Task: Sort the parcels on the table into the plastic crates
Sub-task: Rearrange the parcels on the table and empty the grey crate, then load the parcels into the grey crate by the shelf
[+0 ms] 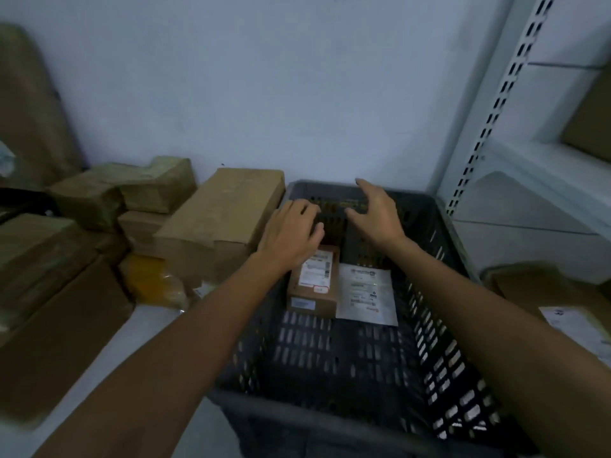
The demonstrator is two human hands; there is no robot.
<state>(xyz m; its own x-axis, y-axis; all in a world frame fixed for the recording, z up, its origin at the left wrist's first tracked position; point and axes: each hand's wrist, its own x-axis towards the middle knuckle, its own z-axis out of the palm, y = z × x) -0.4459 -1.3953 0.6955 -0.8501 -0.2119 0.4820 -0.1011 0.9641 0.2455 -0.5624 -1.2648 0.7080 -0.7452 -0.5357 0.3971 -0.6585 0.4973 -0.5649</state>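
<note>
Grey slotted plastic forms the crate, which fills the middle and lower part of the view; its near rim is cut off by the bottom edge. Two parcels lie side by side on its floor toward the far wall. One is a small brown cardboard box with a white shipping label on top and a second pale sticker on its near side. The other is a flat white mailer, touching the box's right edge, with printed lines and a small logo. Blur makes none of this print readable.

Both arms reach in over the crate. The left hand hovers above the far end of the small box with fingers spread and relaxed, holding nothing. The right hand is likewise spread and empty near the crate's far wall.

On the pale table left of the crate sit more parcels: a long tan carton beside the crate, a yellow padded mailer, several paper-wrapped bundles and a large brown carton cut off at the left edge. At the right edge another labelled parcel is only partly visible, beneath a white slotted shelf upright.
</note>
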